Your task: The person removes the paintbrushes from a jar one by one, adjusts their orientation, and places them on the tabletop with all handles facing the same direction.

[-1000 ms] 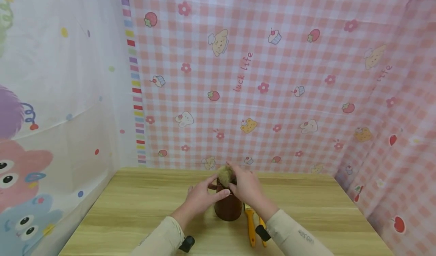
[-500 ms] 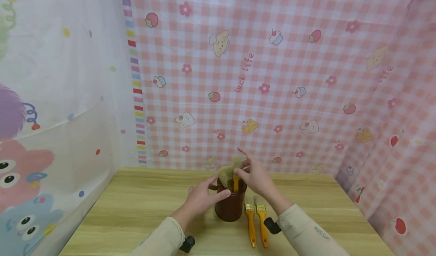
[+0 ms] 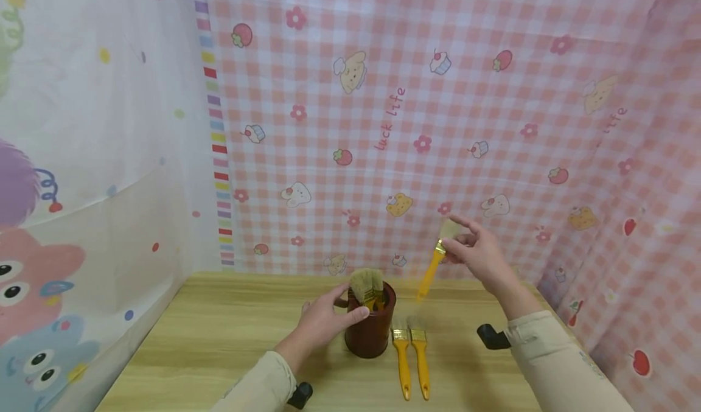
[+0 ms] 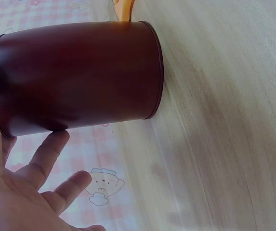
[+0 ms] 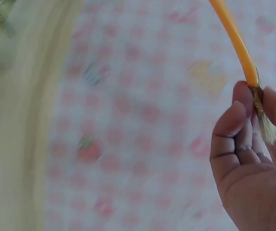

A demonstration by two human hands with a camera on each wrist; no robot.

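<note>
My left hand [image 3: 327, 322] holds a dark red-brown cylindrical pot [image 3: 368, 338] by its rim, thumb across the near side. In the left wrist view, the pot's smooth wall [image 4: 80, 77] fills the upper left, with a fingertip against it. Several paintbrushes [image 3: 366, 284] stand in the pot with pale bristles up. Raised to the pot's right, my right hand [image 3: 482, 257] pinches another paintbrush [image 3: 432, 269] near its metal ferrule, its orange handle slanting down. The right wrist view shows the same handle [image 5: 236, 43] between thumb and fingers.
Two orange-handled paintbrushes [image 3: 411, 360] lie side by side on the wooden table [image 3: 230, 339], just right of the pot, bristles pointing away. A pink checked cloth [image 3: 306, 168] hangs behind the table, and a white printed cloth [image 3: 126, 187] hangs at the left.
My right hand has lifted a paintbrush out of the pot and carried it to the right. The left hand has stayed at the pot.
</note>
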